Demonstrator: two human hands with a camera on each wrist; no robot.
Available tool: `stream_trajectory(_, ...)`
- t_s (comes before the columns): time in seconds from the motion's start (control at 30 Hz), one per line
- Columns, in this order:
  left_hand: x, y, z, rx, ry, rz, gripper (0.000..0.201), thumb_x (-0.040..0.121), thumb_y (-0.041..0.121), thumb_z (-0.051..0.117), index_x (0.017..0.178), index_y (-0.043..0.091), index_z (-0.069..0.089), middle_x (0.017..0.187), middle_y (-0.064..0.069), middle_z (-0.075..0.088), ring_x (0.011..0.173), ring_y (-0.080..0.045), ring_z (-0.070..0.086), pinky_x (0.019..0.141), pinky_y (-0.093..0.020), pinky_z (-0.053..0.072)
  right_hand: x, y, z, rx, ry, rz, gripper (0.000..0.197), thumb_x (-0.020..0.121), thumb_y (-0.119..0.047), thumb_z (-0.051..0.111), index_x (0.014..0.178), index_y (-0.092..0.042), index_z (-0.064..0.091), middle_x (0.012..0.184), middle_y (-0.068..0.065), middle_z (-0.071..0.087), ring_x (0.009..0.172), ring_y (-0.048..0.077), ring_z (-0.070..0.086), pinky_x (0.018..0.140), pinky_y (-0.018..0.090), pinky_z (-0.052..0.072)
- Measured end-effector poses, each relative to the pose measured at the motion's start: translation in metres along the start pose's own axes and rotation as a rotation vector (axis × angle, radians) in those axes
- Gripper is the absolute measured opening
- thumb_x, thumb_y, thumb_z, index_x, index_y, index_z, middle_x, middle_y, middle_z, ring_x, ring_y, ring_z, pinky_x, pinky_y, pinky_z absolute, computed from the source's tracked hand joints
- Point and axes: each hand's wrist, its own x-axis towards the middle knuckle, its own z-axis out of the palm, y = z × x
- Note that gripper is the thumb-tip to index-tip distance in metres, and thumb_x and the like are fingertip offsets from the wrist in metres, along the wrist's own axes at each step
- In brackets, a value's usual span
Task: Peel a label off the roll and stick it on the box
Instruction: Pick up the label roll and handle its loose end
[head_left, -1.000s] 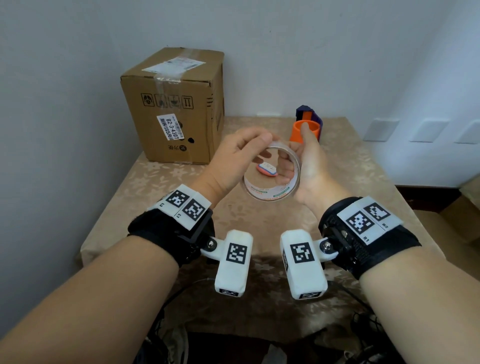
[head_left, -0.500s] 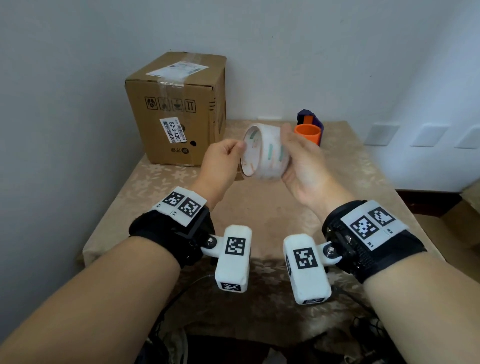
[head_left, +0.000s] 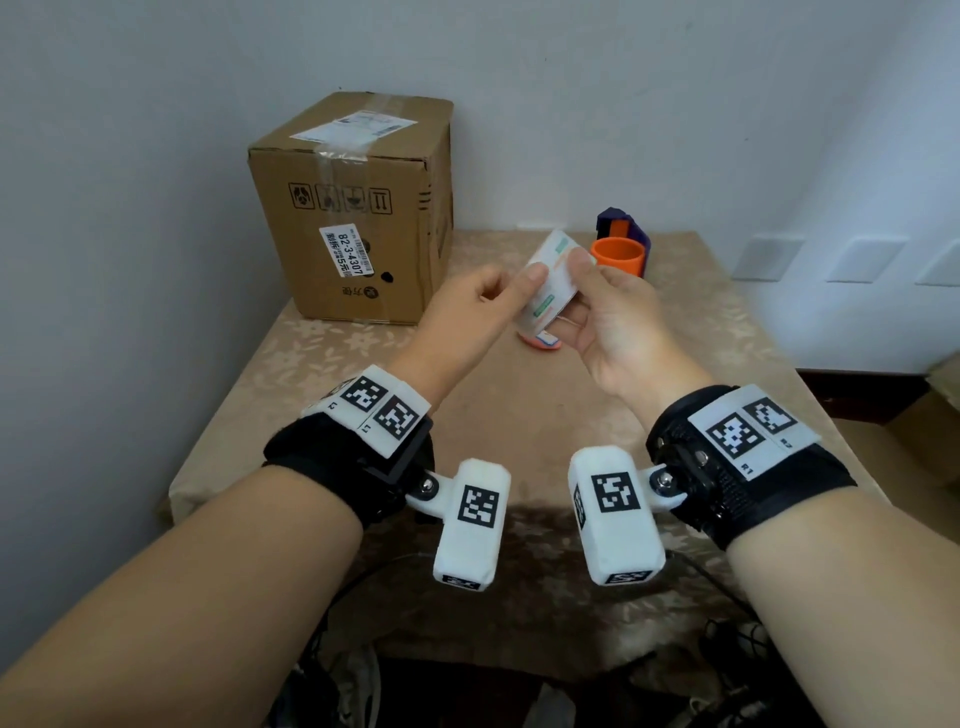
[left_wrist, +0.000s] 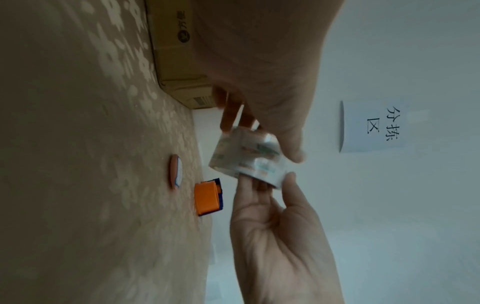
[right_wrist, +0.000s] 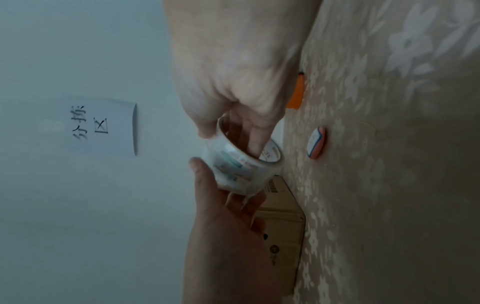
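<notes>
- The roll (head_left: 548, 283) is held up off the worktop (head_left: 519, 415) at the centre of the head view, between both hands, likely so the rim can be turned and searched for a label edge.
- The right hand (head_left: 613, 317) carries it: in the right wrist view its fingers (right_wrist: 255, 135) reach inside the core with the thumb on the outer face. That grip looks chosen to steady the roll while leaving the printed face bare for the other hand.
- The left hand (head_left: 467, 306) closes on the roll's left edge. The thumb (head_left: 532, 275) presses the outer face and the other fingers curl behind, so I judge it a pinch made to pick at a label; no lifted edge shows in any view.
- The box (head_left: 358, 208) stands at the upper left of the head view, at the worktop's back corner, well apart from the hands. It already bears a white sticker (head_left: 347, 251) on its front, with bare cardboard around it to take a new label.
- An orange cup (head_left: 618, 257) just right of the roll and a small pink-and-white disc (head_left: 543, 340) below it lie on the worktop, seemingly unused.
- Judgement: peeling has not yet begun, and sticking comes after.
</notes>
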Motion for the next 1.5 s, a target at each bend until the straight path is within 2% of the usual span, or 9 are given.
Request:
stream_trajectory(0.1,0.004,0.000,0.001,0.012,0.037,0.025,0.034,0.089,0.038,0.059,0.068,0.012,0.053,0.058,0.008,0.042,0.056,-0.009,0.037,0.056,-0.025,0.031,0.002,0.000,0.002,0.041,0.019,0.030,0.019,0.097,-0.021,0.047,0.092,-0.006,0.058,0.092,0.015,0.068,0.079,0.026,0.069,0.080,0.047,0.057)
stream_trajectory(0.27,0.001,-0.002,-0.004,-0.105,-0.102,0.036,0.009,0.092,0.019,0.057,0.087,0.013,0.056,0.078,0.005,0.056,0.067,0.000,0.050,0.063,-0.007,0.040,0.008,-0.004,0.002,0.284,0.086,0.156,0.017,0.096,-0.018,0.050,0.086,-0.006,0.056,0.096,0.020,0.066,0.087,0.030,0.067,0.077,0.045,0.058)
stream_trajectory(0.5,-0.004,-0.012,-0.026,-0.126,-0.328,0.004,0.022,0.090,0.006,0.058,0.112,0.007,0.058,0.097,0.003,0.067,0.086,-0.002,0.064,0.086,-0.017,0.050,0.001,0.010,-0.006,0.433,0.051,0.247,0.016,0.096,-0.014,0.046,0.090,-0.003,0.055,0.097,0.020,0.064,0.094,0.032,0.064,0.080,0.047,0.056)
stream_trajectory(0.67,-0.007,-0.005,-0.023,-0.119,-0.350,-0.027,0.007,0.090,0.009,0.059,0.096,0.011,0.063,0.082,0.005,0.069,0.071,0.000,0.064,0.075,-0.017,0.051,0.000,0.010,-0.017,-0.009,0.076,0.412,0.036,0.089,-0.037,0.057,0.110,-0.008,0.060,0.090,0.006,0.062,0.081,0.018,0.061,0.055,0.026,0.059)
stream_trajectory(0.8,-0.006,0.008,-0.020,-0.074,-0.289,-0.043,0.021,0.091,0.024,0.059,0.072,0.014,0.060,0.062,0.007,0.062,0.052,-0.002,0.053,0.052,-0.012,0.041,0.002,0.010,-0.022,-0.422,0.122,0.183,0.035,0.088,-0.036,0.059,0.116,-0.014,0.056,0.109,0.005,0.057,0.099,0.022,0.055,0.085,0.036,0.053)
stream_trajectory(0.87,-0.006,0.012,-0.017,-0.077,-0.280,-0.044,0.026,0.090,0.026,0.061,0.067,0.014,0.058,0.055,0.009,0.060,0.047,-0.001,0.051,0.047,-0.011,0.039,-0.002,0.009,-0.018,-0.432,-0.007,0.056,0.019,0.090,-0.036,0.055,0.099,-0.022,0.064,0.102,0.002,0.066,0.099,0.021,0.060,0.094,0.038,0.047)
stream_trajectory(1.13,-0.006,0.022,-0.009,-0.239,-0.309,-0.038,0.016,0.090,0.020,0.060,0.075,0.012,0.061,0.062,0.009,0.064,0.054,-0.001,0.058,0.051,-0.010,0.043,-0.004,0.002,-0.010,-0.256,-0.020,-0.076,0.043,0.091,-0.034,0.055,0.051,-0.023,0.062,0.056,-0.002,0.062,0.064,0.021,0.060,0.071,0.038,0.045)
stream_trajectory(1.43,-0.002,0.015,-0.013,-0.382,-0.345,-0.059,0.019,0.091,0.027,0.053,0.077,0.021,0.065,0.075,0.008,0.067,0.071,-0.005,0.060,0.072,-0.015,0.047,-0.003,-0.005,-0.017,0.099,-0.049,0.044,0.042,0.092,-0.044,0.049,0.097,-0.005,0.063,0.098,0.016,0.066,0.094,0.030,0.063,0.099,0.047,0.046)
stream_trajectory(1.5,-0.001,0.014,-0.012,-0.424,-0.361,-0.069,0.020,0.088,0.031,0.051,0.086,0.018,0.066,0.083,0.004,0.067,0.079,-0.008,0.060,0.077,-0.018,0.048,-0.004,-0.007,-0.017,0.196,-0.067,0.073,0.048,0.094,-0.046,0.041,0.098,-0.004,0.066,0.096,0.014,0.069,0.091,0.026,0.067,0.095,0.042,0.050)
